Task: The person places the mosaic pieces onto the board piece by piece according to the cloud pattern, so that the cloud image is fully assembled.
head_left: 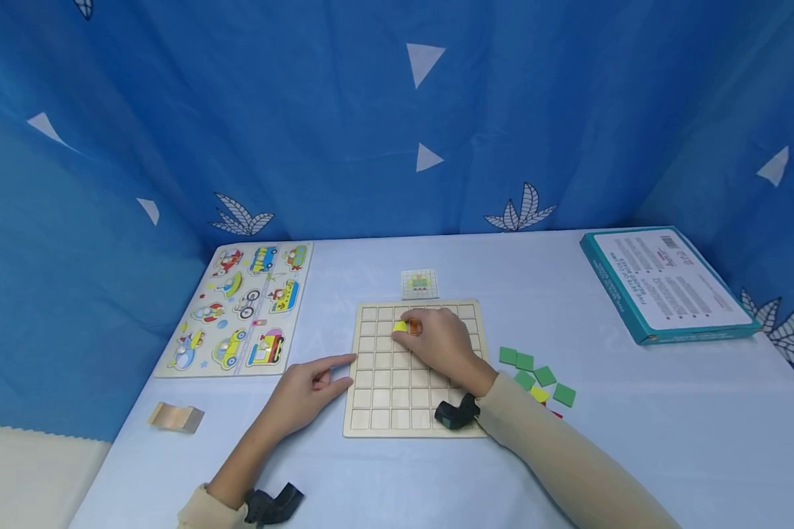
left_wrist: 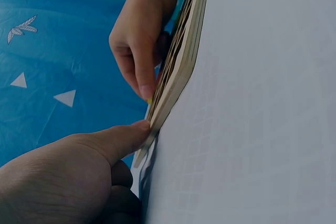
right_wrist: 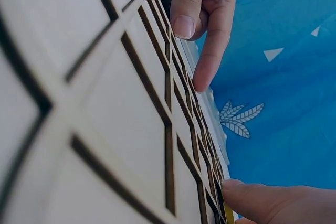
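Observation:
A wooden grid board [head_left: 372, 419] lies flat on the white table. Over its upper rows my right hand [head_left: 442, 339] pinches a small yellow tile [head_left: 399, 326] between thumb and fingers. An orange tile [head_left: 414, 328] shows right beside it, partly covered by the fingers. At the board's left edge rests my left hand [head_left: 302, 393], index finger and thumb extended against the rim; the left wrist view shows its thumb [left_wrist: 128, 137] at the board's side. The yellow tile [right_wrist: 229, 214] appears at the right fingertips in the right wrist view. Just beyond the board lies a small pattern card [head_left: 420, 283].
Several green tiles [head_left: 525, 361], with a yellow tile [head_left: 539, 394] and some red, lie loose right of the board. A vehicle picture puzzle [head_left: 238, 308] lies at the back left, a curved wooden block [head_left: 176, 417] in front of it. A teal-edged box [head_left: 668, 283] sits back right.

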The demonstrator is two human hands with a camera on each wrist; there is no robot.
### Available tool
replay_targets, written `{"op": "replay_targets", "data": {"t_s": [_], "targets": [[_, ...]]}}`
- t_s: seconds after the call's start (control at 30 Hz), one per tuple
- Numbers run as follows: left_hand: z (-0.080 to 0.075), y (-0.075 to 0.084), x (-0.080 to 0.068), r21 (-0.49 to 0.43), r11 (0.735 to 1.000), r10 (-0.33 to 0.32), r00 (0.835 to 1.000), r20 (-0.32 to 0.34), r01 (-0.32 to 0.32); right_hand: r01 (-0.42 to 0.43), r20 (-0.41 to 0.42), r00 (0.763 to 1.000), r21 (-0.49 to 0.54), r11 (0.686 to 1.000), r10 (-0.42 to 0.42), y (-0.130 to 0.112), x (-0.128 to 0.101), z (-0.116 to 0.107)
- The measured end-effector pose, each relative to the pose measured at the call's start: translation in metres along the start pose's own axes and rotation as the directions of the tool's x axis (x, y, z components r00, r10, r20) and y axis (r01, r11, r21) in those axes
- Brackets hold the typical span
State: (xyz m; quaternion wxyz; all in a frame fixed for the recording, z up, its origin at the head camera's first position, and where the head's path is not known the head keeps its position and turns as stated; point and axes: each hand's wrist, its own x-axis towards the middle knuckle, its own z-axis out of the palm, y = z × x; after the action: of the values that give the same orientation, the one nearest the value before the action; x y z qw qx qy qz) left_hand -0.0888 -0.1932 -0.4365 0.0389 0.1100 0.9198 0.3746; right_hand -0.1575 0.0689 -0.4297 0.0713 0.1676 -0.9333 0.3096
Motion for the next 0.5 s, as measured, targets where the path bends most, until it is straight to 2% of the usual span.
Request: {"op": "replay_targets", "data": {"t_s": [0.33, 0.5], "targets": [[0.0000, -0.0008, 0.0007, -0.006, 1.000, -0.012, 1.000, 0.007, 0.012, -0.016, 0.003, 1.000, -0.005, 1.000, 0.016, 0.0022, 0.0005, 0.0023], [-0.0003, -0.0011, 0.0005, -0.011, 1.000, -0.005, 1.000, 0.005, 0.005, 0.037, 0.021, 0.999, -0.026, 0.999, -0.036, 0.0040, 0.0007, 0.0023]]}}
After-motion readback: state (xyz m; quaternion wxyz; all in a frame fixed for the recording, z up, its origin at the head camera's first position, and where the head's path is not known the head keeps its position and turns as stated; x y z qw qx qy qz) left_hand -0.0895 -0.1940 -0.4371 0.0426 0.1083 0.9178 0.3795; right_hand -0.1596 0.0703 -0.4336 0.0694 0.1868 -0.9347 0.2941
